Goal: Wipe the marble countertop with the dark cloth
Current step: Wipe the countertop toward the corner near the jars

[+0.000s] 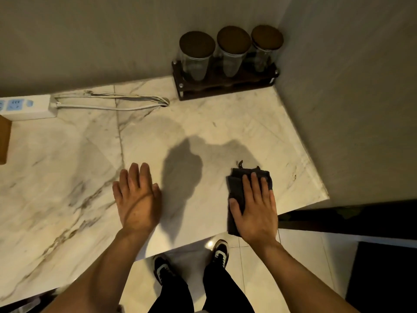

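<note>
Two plain grey-beige walls [112,37] meet at a corner at the far right. In that corner stands a dark wooden rack [225,86] with three clear glass jars [233,53] side by side, each with a dark round lid. Along the far wall at the left lies a white power strip [27,107], its white cable [112,105] looped beside it. A brown box edge [4,141] shows at the left border. Below the near edge, glossy pale floor tiles [259,279] reflect a lamp, and a dark mat [383,279] lies at the right. Warm overhead light casts soft shadows.
</note>
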Demonstrator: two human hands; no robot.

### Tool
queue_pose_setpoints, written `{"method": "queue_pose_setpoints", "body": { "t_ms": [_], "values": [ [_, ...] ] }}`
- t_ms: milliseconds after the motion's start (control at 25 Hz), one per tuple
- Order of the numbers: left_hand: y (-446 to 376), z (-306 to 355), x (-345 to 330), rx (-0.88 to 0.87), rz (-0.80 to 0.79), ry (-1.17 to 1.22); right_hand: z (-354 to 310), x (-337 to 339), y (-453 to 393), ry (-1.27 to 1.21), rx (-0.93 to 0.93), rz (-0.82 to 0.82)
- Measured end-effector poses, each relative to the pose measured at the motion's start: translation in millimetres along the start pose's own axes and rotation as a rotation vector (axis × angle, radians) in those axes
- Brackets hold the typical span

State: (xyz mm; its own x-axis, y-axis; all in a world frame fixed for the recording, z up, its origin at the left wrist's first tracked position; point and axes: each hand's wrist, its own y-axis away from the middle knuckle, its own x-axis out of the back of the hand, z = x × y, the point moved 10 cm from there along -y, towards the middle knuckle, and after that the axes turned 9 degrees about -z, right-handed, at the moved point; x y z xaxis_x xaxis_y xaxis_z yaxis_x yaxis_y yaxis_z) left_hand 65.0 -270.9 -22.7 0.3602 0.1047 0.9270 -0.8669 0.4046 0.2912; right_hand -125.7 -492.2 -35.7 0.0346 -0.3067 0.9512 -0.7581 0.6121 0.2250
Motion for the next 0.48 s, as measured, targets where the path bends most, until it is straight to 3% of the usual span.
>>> {"method": "queue_pose_setpoints", "body": {
  "t_ms": [280, 480],
  "values": [
    [-1, 62, -7, -0.195, 0.002, 0.003, 28, 12, -20, 0.251, 0.673, -0.225],
    [-8, 70, -24, -0.154, -0.022, -0.047, 34, 16, -38, 0.333, 0.872, -0.259]
  ]
}}
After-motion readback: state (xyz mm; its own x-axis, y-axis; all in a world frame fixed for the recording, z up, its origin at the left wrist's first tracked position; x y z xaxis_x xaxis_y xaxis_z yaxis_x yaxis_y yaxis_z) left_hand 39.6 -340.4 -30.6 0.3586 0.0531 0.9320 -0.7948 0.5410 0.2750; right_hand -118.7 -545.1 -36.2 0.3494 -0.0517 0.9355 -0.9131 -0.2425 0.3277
